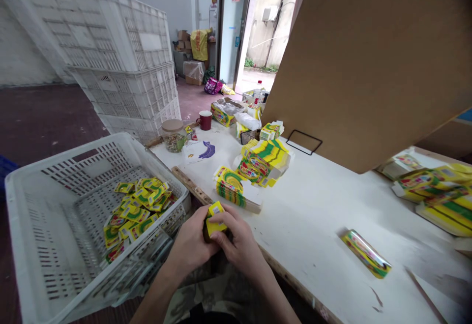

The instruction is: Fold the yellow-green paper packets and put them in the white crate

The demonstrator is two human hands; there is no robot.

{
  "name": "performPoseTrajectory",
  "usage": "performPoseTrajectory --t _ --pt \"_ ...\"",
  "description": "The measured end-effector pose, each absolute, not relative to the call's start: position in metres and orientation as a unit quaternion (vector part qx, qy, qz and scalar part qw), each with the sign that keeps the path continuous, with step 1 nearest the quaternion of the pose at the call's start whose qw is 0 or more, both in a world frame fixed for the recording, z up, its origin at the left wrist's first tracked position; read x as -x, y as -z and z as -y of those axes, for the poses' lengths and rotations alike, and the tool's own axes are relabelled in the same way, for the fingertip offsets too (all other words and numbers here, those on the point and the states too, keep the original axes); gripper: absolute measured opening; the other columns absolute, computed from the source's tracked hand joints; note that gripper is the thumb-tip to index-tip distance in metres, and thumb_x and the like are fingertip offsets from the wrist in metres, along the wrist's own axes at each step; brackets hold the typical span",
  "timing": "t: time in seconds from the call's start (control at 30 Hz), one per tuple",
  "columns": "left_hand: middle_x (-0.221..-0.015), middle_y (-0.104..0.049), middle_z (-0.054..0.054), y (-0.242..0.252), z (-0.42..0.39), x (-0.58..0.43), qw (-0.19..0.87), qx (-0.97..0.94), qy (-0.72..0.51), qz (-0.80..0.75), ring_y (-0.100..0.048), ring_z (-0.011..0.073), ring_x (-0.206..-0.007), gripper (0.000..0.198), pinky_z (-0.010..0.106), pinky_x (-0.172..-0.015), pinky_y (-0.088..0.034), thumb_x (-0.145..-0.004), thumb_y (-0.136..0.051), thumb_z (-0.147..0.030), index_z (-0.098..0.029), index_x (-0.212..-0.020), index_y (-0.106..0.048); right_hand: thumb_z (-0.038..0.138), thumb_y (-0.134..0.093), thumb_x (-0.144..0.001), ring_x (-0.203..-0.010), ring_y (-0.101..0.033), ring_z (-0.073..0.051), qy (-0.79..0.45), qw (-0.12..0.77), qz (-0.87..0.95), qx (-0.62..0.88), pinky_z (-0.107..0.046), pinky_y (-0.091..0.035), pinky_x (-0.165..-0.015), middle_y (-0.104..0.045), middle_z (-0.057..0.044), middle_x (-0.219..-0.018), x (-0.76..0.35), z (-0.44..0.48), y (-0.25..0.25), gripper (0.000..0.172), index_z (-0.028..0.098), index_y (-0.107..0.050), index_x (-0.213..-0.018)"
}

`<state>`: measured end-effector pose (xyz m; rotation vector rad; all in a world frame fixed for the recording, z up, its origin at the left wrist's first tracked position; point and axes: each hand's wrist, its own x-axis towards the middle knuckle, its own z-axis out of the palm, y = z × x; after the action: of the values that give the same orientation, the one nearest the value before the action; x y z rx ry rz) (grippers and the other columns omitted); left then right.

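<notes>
Both my hands meet at the table's front edge around a small yellow and green crayon box (pixel 216 218). My left hand (pixel 195 235) wraps its left side, while the fingers and thumb of my right hand (pixel 234 233) press on the front and right side. The lower part of the box is hidden by my fingers. Just beyond my hands lies a row of flat, similarly printed cartons (pixel 232 186), with a larger stack of folded cartons (pixel 265 159) behind it. To my left, a white plastic crate (pixel 92 164) holds a heap of small yellow boxes (pixel 138 208).
Stacked white crates (pixel 121 44) rise at the back left. A lidded jar (pixel 173 137), a red mug (pixel 204 120) and a tall cardboard sheet (pixel 361 68) stand along the table. One shiny wrapped pack (pixel 367 252) lies right, near blurred cartons (pixel 438 191).
</notes>
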<state>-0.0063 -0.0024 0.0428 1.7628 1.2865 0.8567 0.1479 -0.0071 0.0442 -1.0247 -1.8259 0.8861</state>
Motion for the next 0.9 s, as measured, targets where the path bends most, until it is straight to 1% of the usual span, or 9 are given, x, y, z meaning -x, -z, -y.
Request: performPoseTrajectory --t 0.1,0.2,0.37,0.53,0.67,0.77,0.83,0.9 --pt "-0.113 -0.063 0.003 -0.0409 0.0026 0.0055 0.396 -0.692 -0.331 -0.505 -0.060 0.0200 -0.101 0.054 0.031 -0.089 -0.047 -0.066 -0.061 -0.015 -0.022 -0.118 -0.050 0.020 -0.059 -0.087 -0.106 -0.057 -0.017 -0.355 0.422 0.727 0.409 -0.026 -0.042 -0.089 -0.058 -0.005 -0.119 -0.1483 0.0055 -0.0461 0.004 0.022 -0.062 -0.089" --pt "-0.109 -0.064 0.003 -0.0381 0.0025 0.0049 0.393 -0.690 -0.325 -0.513 -0.061 0.0202 -0.097 0.052 0.032 -0.086 -0.047 -0.067 -0.062 -0.017 -0.022 -0.117 -0.050 0.020 -0.058 -0.088 -0.103 -0.057 -0.017 -0.353 0.426 0.728 0.405 -0.026 -0.042 -0.087 -0.060 -0.005 -0.111 -0.1490 0.0047 -0.0477 0.007 0.021 -0.061 -0.082" --pt "-0.111 -0.063 0.003 -0.0377 0.0020 0.0054 0.387 -0.692 -0.333 -0.511 -0.060 0.0197 -0.099 0.054 0.031 -0.088 -0.047 -0.065 -0.061 -0.014 -0.022 -0.118 -0.050 0.019 -0.060 -0.087 -0.106 -0.056 -0.016 -0.352 0.417 0.734 0.404 -0.025 -0.042 -0.089 -0.057 -0.005 -0.117 -0.1485 0.0064 -0.0490 0.003 0.022 -0.062 -0.087" --pt "-0.112 -0.063 0.004 -0.0403 0.0011 0.0064 0.390 -0.691 -0.330 -0.511 -0.060 0.0206 -0.101 0.055 0.032 -0.089 -0.047 -0.065 -0.060 -0.013 -0.022 -0.118 -0.050 0.018 -0.061 -0.086 -0.108 -0.056 -0.016 -0.354 0.415 0.734 0.405 -0.025 -0.043 -0.091 -0.056 -0.005 -0.120 -0.1470 0.0077 -0.0475 0.008 0.023 -0.062 -0.093" --pt "-0.111 -0.064 0.005 -0.0412 0.0021 0.0060 0.393 -0.690 -0.330 -0.511 -0.061 0.0212 -0.099 0.055 0.033 -0.088 -0.048 -0.065 -0.061 -0.015 -0.021 -0.119 -0.050 0.023 -0.060 -0.088 -0.108 -0.057 -0.018 -0.353 0.418 0.734 0.403 -0.027 -0.044 -0.089 -0.057 -0.006 -0.120 -0.1478 0.0068 -0.0479 0.002 0.022 -0.061 -0.089" --pt "-0.111 -0.064 0.004 -0.0403 0.0031 0.0051 0.395 -0.688 -0.332 -0.510 -0.061 0.0213 -0.099 0.053 0.033 -0.088 -0.048 -0.067 -0.062 -0.018 -0.021 -0.118 -0.051 0.026 -0.058 -0.089 -0.106 -0.057 -0.018 -0.354 0.423 0.731 0.402 -0.028 -0.044 -0.089 -0.058 -0.006 -0.115 -0.1490 0.0062 -0.0497 0.008 0.022 -0.060 -0.083" --pt "-0.111 -0.064 0.004 -0.0397 0.0031 0.0049 0.396 -0.687 -0.334 -0.509 -0.061 0.0210 -0.099 0.053 0.033 -0.088 -0.048 -0.067 -0.062 -0.017 -0.022 -0.118 -0.051 0.027 -0.057 -0.089 -0.106 -0.057 -0.018 -0.353 0.422 0.731 0.404 -0.029 -0.045 -0.089 -0.058 -0.007 -0.115 -0.1493 0.0065 -0.0501 0.008 0.022 -0.061 -0.084" --pt "-0.112 -0.064 0.004 -0.0398 0.0027 0.0051 0.395 -0.688 -0.336 -0.507 -0.061 0.0205 -0.100 0.054 0.032 -0.088 -0.048 -0.066 -0.061 -0.015 -0.022 -0.119 -0.050 0.025 -0.058 -0.088 -0.106 -0.057 -0.018 -0.353 0.416 0.731 0.410 -0.029 -0.045 -0.090 -0.057 -0.007 -0.118 -0.1491 0.0073 -0.0495 0.004 0.022 -0.061 -0.087"
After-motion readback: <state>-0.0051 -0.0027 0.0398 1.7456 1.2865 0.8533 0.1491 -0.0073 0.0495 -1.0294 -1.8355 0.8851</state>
